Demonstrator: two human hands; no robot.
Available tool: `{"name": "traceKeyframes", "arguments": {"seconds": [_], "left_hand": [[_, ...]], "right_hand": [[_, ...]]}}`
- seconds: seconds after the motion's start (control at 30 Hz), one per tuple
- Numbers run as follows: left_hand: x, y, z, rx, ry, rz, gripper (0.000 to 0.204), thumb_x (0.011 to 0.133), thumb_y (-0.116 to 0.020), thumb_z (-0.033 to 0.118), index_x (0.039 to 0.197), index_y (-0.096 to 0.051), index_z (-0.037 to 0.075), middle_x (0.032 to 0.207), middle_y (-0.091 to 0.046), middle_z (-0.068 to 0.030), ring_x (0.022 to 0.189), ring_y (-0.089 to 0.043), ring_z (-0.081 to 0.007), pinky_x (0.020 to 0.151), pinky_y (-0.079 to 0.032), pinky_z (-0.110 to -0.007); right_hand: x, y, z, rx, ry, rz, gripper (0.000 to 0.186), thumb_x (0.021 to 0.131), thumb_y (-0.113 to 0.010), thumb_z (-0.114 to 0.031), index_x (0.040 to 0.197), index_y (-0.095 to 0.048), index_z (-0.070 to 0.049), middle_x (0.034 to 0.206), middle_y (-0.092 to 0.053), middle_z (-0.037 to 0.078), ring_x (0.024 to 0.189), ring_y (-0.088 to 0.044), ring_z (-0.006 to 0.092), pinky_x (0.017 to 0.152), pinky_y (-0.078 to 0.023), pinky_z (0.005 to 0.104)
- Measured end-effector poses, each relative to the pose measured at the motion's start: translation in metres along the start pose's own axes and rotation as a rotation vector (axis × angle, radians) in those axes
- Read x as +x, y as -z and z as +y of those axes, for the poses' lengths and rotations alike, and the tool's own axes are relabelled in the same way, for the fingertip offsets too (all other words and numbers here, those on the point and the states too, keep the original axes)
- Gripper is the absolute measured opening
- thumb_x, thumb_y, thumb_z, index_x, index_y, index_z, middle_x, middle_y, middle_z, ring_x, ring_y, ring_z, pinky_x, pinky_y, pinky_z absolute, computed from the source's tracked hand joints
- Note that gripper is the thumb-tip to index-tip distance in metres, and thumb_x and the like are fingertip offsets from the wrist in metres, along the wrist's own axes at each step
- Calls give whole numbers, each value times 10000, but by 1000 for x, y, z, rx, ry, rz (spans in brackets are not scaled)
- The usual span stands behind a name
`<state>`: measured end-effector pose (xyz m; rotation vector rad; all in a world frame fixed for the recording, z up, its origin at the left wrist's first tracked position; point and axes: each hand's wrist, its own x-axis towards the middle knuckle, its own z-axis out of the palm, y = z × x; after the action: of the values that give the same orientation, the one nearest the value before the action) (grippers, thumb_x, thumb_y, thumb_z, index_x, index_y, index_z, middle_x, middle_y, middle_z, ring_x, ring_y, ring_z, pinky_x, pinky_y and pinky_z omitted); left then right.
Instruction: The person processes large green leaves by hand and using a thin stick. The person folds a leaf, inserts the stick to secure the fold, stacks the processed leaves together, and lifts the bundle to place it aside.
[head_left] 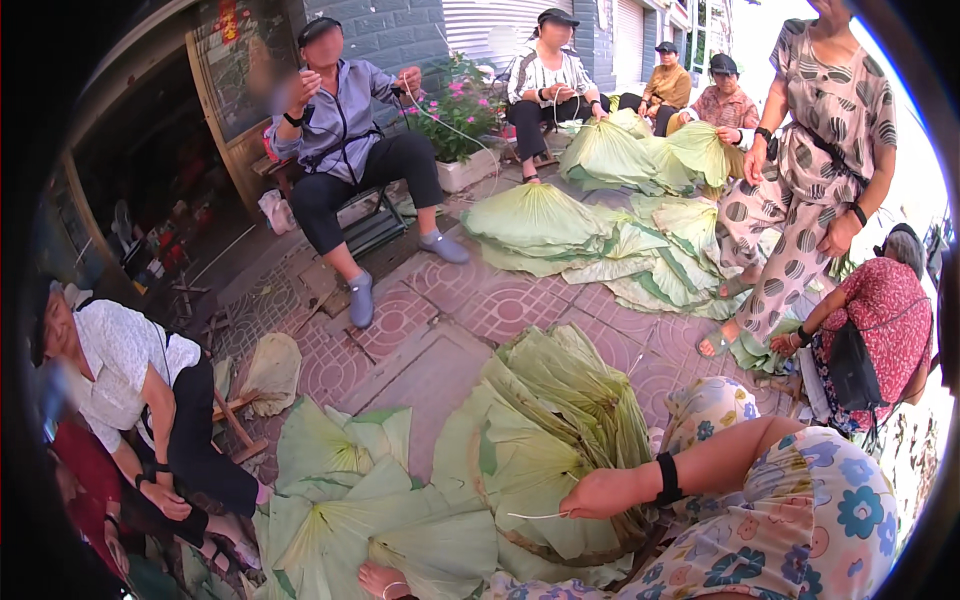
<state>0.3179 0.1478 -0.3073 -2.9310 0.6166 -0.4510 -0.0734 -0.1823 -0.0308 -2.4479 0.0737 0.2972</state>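
Large pale green lotus leaves (330,520) are spread over the ground in front of me. At the lower edge, my left hand (383,580), a bracelet at its wrist, is closed at the base of a folded leaf (435,540); its fingertips are partly hidden. My right hand (597,494), with a black band on the wrist, pinches a thin whitish stick-like strand (537,515) over the leaves. Just beyond it stands a thick stack of folded, yellowing lotus leaves (570,390), leaning towards my knee.
More leaf piles (540,225) lie farther off on the patterned paving (400,315). Several people sit around: one on a folding stool (375,225) handles a long cord, another sits at left by a wooden stand (235,425). A person in patterned clothes (830,130) stands at right.
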Motion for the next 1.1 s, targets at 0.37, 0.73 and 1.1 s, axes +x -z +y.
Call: {"name": "traceKeyframes", "arguments": {"seconds": [0.37, 0.73, 1.1], "left_hand": [[-34, 102, 10, -541, 238, -460, 502, 661, -660, 224, 1074, -584, -51, 980, -634, -235, 941, -605, -380, 817, -479, -432], [-28, 210, -17, -964, 25, 30, 250, 742, -589, 35, 967, -571, -75, 843, -626, -202, 746, -580, -300, 736, -464, -366], [20, 491, 69, -1296, -159, 233, 211, 857, -569, 80, 1037, -545, -28, 928, -591, -71, 846, -528, -143, 793, -424, -267]], "right_hand": [[-11, 8, -11, -62, 12, 68, 189, 882, -518, -197, 1019, -575, -79, 791, -620, 154, 720, -594, 373, 617, -459, 470], [-9, 23, -23, 279, 156, 286, 173, 893, -469, -154, 970, -591, -59, 839, -623, 159, 790, -598, 331, 696, -459, 410], [-33, 59, -30, 483, 199, 579, 193, 879, -562, -212, 896, -602, -24, 720, -584, 107, 632, -530, 253, 626, -429, 368]]}}
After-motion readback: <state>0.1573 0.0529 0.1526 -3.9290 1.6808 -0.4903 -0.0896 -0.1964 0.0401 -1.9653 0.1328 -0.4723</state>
